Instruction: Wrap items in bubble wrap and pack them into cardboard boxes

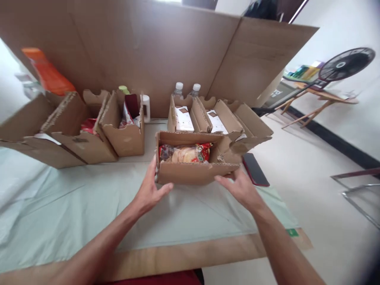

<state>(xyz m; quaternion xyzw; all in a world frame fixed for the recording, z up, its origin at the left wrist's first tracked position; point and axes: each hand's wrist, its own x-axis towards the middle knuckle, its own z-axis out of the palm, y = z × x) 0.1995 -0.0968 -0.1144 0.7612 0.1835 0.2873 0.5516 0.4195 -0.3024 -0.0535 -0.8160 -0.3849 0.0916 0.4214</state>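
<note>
At the centre of the frame our open brown cardboard box (190,173) sits on the pale green tablecloth (74,206), a red snack packet (185,153) inside. Our left hand (151,190) touches its left corner, fingers spread wide. Our right hand (241,188) lies open at the right front edge, gripping nothing.

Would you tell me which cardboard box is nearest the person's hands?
The front box holding a red snack bag, between the left hand and right hand; the others sit farther back.
</note>
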